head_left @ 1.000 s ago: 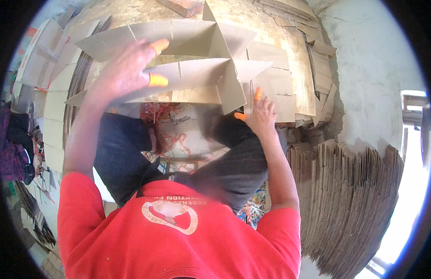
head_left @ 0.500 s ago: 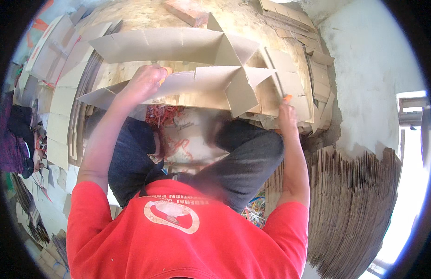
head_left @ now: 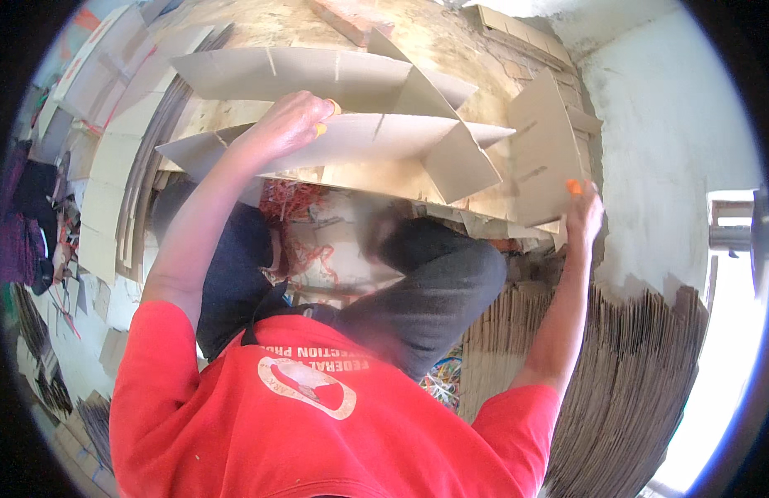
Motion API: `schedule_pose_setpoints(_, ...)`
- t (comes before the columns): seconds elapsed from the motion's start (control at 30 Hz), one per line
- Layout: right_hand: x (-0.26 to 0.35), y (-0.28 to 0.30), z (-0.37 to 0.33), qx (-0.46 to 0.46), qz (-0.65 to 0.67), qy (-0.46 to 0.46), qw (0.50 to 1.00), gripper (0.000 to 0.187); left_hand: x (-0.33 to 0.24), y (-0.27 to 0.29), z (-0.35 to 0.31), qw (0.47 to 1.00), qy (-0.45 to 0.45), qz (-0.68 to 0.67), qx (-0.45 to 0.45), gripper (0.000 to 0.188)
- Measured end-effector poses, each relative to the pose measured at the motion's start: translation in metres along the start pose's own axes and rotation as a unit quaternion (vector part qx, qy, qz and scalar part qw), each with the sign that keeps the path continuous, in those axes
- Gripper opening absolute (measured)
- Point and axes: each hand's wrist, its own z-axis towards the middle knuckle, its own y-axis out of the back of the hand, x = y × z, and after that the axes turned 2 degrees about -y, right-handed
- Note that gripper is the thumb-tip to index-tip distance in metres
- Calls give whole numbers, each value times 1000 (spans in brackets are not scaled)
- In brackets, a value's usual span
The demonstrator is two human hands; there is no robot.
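Two long cardboard strips, a far strip (head_left: 293,76) and a near strip (head_left: 384,137), stand on edge on a wooden board. A shorter cross strip (head_left: 463,162) runs through both near their right ends. My left hand (head_left: 291,124) is closed on the upper edge of the near strip, with orange covers on its fingertips. Off to the right, my right hand (head_left: 585,214) pinches the lower right edge of a loose slotted cardboard piece (head_left: 546,149). That piece stands tilted, apart from the joined strips. An orange cover shows on a right fingertip too.
Cardboard strips lie stacked along the left (head_left: 135,158). A large pile of flat cardboard pieces (head_left: 625,373) fills the right side near a pale wall (head_left: 675,141). A brick (head_left: 343,21) lies at the back of the board (head_left: 243,33). Red shreds (head_left: 289,203) lie below the board.
My right hand has moved right and lifted the loose cardboard piece from lying nearly flat to a tilt. My left hand has slid right, and the joined strips have shifted slightly right.
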Motion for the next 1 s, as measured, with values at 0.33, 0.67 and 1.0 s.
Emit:
schedule_pose_setpoints(0.33,133,129,-43,-91,368,103,919,35,15,9,-28,995,65,74,-33,7)
schedule_pose_setpoints(0.67,194,101,-74,61,416,225,879,47,21,8,-20,996,52,-21,-75,12)
schedule_pose_setpoints(1.0,220,85,-73,107,359,235,897,42,26,5,-19,995,60,-28,-71,17)
